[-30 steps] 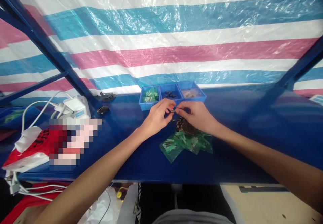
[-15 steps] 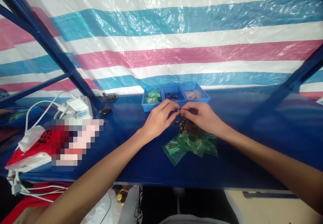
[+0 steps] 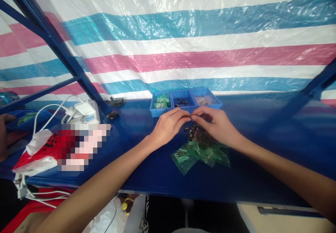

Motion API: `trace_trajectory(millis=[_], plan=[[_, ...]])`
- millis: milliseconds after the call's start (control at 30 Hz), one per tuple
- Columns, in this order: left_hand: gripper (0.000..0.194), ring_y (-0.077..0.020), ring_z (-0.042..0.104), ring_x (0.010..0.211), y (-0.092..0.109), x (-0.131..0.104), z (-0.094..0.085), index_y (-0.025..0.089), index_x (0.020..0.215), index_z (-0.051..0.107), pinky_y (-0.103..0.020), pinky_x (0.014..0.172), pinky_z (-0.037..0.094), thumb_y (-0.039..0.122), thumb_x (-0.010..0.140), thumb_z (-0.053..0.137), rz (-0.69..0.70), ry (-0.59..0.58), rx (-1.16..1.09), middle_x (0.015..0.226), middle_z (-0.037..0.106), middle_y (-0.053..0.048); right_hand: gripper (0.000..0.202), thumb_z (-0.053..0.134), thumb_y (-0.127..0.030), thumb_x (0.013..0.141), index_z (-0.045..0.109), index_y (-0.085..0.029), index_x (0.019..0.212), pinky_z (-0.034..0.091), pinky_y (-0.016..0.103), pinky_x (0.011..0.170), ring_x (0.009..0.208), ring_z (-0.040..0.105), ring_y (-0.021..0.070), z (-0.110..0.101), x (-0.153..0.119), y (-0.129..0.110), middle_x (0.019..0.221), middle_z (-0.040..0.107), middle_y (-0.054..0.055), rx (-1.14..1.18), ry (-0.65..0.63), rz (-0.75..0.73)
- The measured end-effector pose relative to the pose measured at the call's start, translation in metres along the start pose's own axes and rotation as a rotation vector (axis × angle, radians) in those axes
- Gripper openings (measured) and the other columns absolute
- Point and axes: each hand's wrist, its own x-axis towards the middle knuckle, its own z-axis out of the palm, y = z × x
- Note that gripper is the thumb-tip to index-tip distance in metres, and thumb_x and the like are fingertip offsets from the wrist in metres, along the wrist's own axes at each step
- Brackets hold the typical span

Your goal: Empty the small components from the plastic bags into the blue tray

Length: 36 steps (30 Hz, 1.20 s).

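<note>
My left hand (image 3: 170,124) and my right hand (image 3: 217,123) meet over the table, thumbs and fingers of both pinched around one small dark piece (image 3: 191,116). Fingertips cover most of it, so its kind is unclear. Just below lies a heap of similar small dark pieces (image 3: 193,132) beside a brownish clear bag (image 3: 204,137), partly under my right hand. One loose dark piece (image 3: 186,128) rests near my left fingertips. Nearer to me are green plastic bags (image 3: 185,159) holding thin, screw-like parts. Behind my hands stands a blue three-compartment bin (image 3: 160,112).
The bin holds green bags (image 3: 162,101), several dark pieces (image 3: 181,102) and pale clear bags (image 3: 204,100). Leftward are a white power strip (image 3: 88,113), cables, a dark oval object (image 3: 112,115) and a red package (image 3: 49,145). Another person's hand (image 3: 4,131) shows at the far left.
The view has shifted slightly, so the table things appear a little farther right. Both hands stay together at the small piece, their fingertips slightly repositioned. Another person's hand shows more at the left.
</note>
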Motion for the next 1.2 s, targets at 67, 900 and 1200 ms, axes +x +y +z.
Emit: trace_trajectory(millis=[67, 900, 1200], plan=[[0.020, -0.0178, 0.066, 0.094, 0.0007, 0.0003, 0.0007, 0.017, 0.107, 0.067, -0.030, 0.083, 0.051, 0.030, 0.104, 0.052, -0.013, -0.002, -0.018, 0.101, 0.070, -0.006, 0.013, 0.061, -0.032, 0.096, 0.068, -0.022, 0.096, 0.047, 0.029, 0.064, 0.077, 0.066, 0.0190, 0.0011, -0.0007, 0.0002, 0.088, 0.074, 0.003, 0.003, 0.015, -0.013], [0.015, -0.0151, 0.066, 0.093, 0.0059, 0.0017, 0.0056, 0.018, 0.111, 0.066, -0.025, 0.075, 0.053, 0.021, 0.098, 0.060, -0.018, 0.040, -0.104, 0.102, 0.069, -0.005, 0.018, 0.054, -0.027, 0.098, 0.063, -0.019, 0.084, 0.035, 0.026, 0.053, 0.056, 0.053, 0.0125, 0.0018, -0.0036, -0.0020, 0.067, 0.061, -0.002, -0.144, 0.002, -0.082], [0.013, -0.0168, 0.071, 0.087, 0.0053, 0.0036, 0.0084, 0.018, 0.103, 0.073, -0.026, 0.071, 0.057, 0.020, 0.091, 0.068, -0.220, 0.075, -0.255, 0.098, 0.076, -0.004, 0.009, 0.055, -0.023, 0.099, 0.063, -0.020, 0.100, 0.043, 0.026, 0.059, 0.064, 0.059, 0.0138, 0.0008, -0.0055, 0.0016, 0.083, 0.067, 0.001, -0.235, 0.044, -0.156]])
